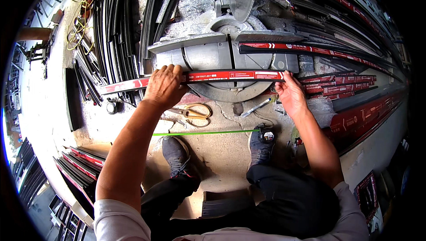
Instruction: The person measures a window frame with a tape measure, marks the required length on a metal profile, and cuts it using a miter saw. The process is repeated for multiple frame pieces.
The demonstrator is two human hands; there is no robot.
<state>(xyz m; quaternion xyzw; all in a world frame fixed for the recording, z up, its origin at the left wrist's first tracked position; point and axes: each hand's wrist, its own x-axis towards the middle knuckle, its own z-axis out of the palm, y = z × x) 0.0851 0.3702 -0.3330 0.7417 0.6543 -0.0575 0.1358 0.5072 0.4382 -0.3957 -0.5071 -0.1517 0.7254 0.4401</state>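
Across the near side of the grey metal saw base (205,57), the left hand (165,88) clasps and the right hand (291,92) pinches a long, red-filmed black bar (235,76), likely light, stiff, slick, best held toward both ends.

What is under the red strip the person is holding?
Under the strip is the grey saw base, showing on both sides of it. The part directly beneath is covered, so whether they touch there can't be told.

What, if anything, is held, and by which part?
A long red-and-black strip: the left hand grips it left of its middle; the right hand pinches its right end.
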